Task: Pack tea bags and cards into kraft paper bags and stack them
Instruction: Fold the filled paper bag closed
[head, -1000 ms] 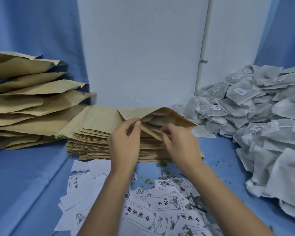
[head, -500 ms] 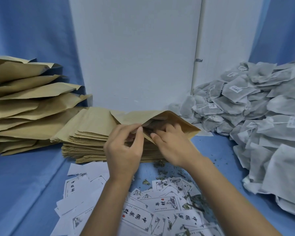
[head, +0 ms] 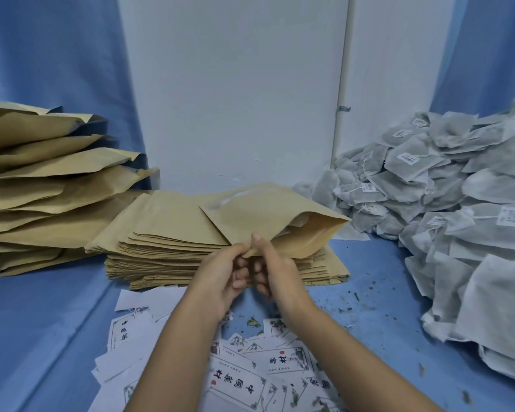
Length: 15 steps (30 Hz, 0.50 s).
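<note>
While left hand and right hand pinch its near corner, kraft paper bag gapes open above flat bag stack mid counter, tea bags heaped at right edge, cards at near edge

A single head-worn view looks forward and down, close over the blue table toward the wall.

I note soft, even, rather cool light, faint shadows beneath the kraft bag stack, a uniformly lit white wall, mild overall softness, and wide-angle stretching of the tea bag pile towards the right edge.
</note>
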Available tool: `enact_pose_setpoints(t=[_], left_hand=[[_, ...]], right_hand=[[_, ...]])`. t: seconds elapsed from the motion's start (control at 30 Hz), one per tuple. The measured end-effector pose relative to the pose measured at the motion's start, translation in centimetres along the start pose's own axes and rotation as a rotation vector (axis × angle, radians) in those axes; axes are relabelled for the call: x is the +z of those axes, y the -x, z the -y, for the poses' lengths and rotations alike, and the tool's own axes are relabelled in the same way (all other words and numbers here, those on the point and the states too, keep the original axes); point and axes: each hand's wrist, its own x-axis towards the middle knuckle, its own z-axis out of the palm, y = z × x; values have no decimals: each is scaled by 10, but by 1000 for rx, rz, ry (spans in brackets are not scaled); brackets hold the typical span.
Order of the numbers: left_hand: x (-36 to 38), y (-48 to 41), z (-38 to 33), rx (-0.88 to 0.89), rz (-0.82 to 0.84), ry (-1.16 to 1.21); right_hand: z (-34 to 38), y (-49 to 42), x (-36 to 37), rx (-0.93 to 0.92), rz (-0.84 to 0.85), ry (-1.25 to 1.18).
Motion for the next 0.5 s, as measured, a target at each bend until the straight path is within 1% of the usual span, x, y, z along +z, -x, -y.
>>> enact_pose_setpoints(t=[0.1, 0.17, 0.33, 0.5], left_hand=[[3, 0, 1, -60, 102, -53], [7, 1, 2, -69, 127, -61], [8, -1, 4, -19, 95, -172], [10, -1, 4, -76, 114, -90]], right_hand=[[4, 1, -1, 153, -65, -297], [5, 0, -1, 179, -70, -385], [5, -1, -2, 177, -92, -350], [8, -4, -5, 133, -80, -316]])
